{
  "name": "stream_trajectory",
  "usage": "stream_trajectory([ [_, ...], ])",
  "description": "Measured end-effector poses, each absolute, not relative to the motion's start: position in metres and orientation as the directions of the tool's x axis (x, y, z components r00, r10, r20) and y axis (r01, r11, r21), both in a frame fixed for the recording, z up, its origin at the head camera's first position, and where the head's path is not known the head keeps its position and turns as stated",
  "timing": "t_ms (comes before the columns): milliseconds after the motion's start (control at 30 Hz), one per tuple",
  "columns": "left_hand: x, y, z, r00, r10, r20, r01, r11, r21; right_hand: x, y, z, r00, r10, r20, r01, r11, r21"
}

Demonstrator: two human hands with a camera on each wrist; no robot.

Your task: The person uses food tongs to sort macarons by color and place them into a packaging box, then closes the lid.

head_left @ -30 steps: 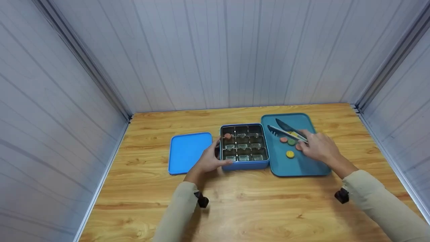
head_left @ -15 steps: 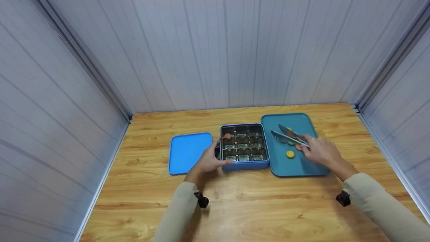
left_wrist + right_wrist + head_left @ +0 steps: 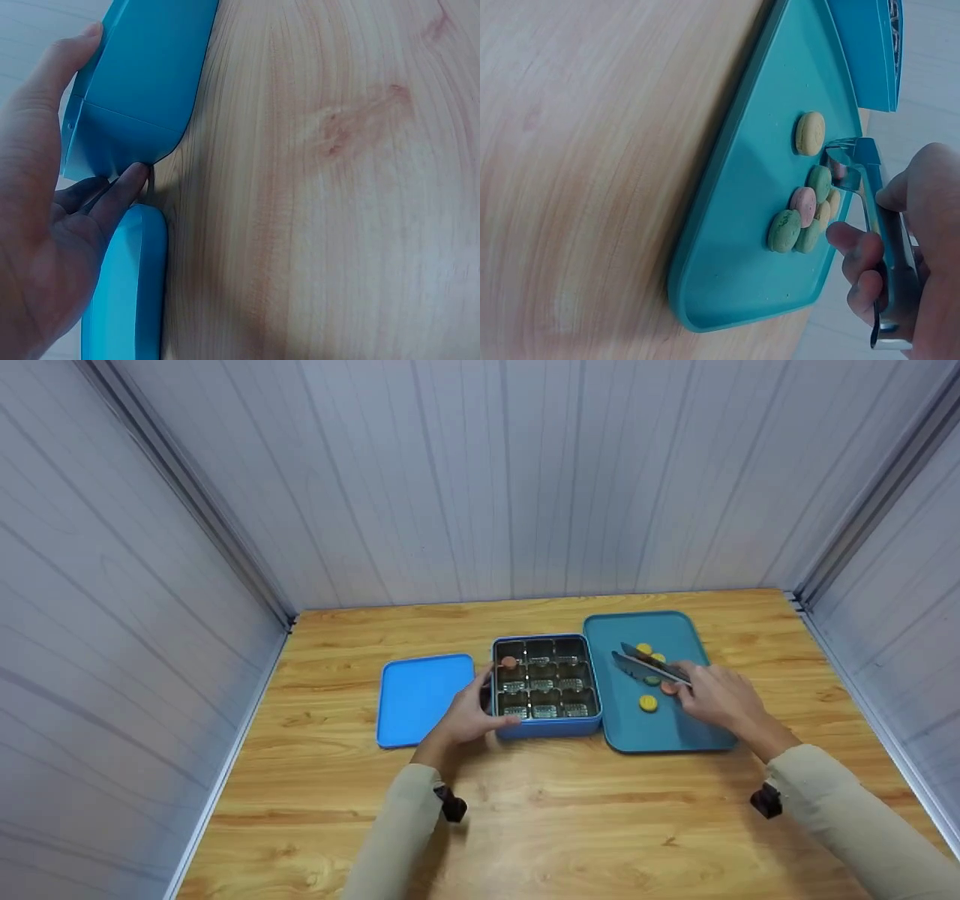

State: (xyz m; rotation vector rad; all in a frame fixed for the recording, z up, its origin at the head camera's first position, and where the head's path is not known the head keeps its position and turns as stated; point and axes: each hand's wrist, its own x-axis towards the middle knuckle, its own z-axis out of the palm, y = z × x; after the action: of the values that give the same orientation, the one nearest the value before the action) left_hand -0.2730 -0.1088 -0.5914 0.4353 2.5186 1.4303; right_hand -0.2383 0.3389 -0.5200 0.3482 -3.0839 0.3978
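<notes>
My right hand (image 3: 721, 699) grips metal serving tongs (image 3: 892, 247), their two ends drawn near each other over the macarons on the teal tray (image 3: 664, 731). The tongs' ends hide what lies between them. Green macarons (image 3: 784, 230), a pink macaron (image 3: 803, 205) and yellow macarons (image 3: 648, 703) lie around these ends. My left hand (image 3: 468, 716) holds the near left corner of a blue box (image 3: 551, 727), thumb at the front and fingers along the left side. Inside the box is a clear divided insert; one orange-pink macaron (image 3: 509, 662) sits in its far left compartment.
A flat blue lid (image 3: 420, 701) lies on the wooden table (image 3: 570, 825) left of the box. The tray stands right beside the box's other side. Pale panel walls (image 3: 465, 480) enclose the table at the back and sides.
The tongs have come down and slightly right over the macarons, and their ends have closed together. A pink macaron seen earlier is now covered by them. The left hand and box stay put.
</notes>
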Motion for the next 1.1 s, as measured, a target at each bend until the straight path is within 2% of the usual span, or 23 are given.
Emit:
stream_trajectory([
  [567, -0.266, -0.104, -0.580, -0.933, 0.355, -0.056, 0.121, 0.459, 0.880, -0.239, 0.340, -0.518, -0.974, -0.226, 0.032, -0.227, 0.945, -0.235],
  [800, -0.267, -0.105, -0.580, -0.930, 0.364, -0.050, 0.132, 0.458, 0.879, -0.239, 0.344, -0.506, -0.973, -0.226, 0.052, -0.231, 0.934, -0.274],
  [1100, -0.267, -0.106, -0.581, -0.923, 0.381, -0.050, 0.133, 0.440, 0.888, -0.241, 0.344, -0.494, -0.971, -0.224, 0.082, -0.238, 0.933, -0.269],
])
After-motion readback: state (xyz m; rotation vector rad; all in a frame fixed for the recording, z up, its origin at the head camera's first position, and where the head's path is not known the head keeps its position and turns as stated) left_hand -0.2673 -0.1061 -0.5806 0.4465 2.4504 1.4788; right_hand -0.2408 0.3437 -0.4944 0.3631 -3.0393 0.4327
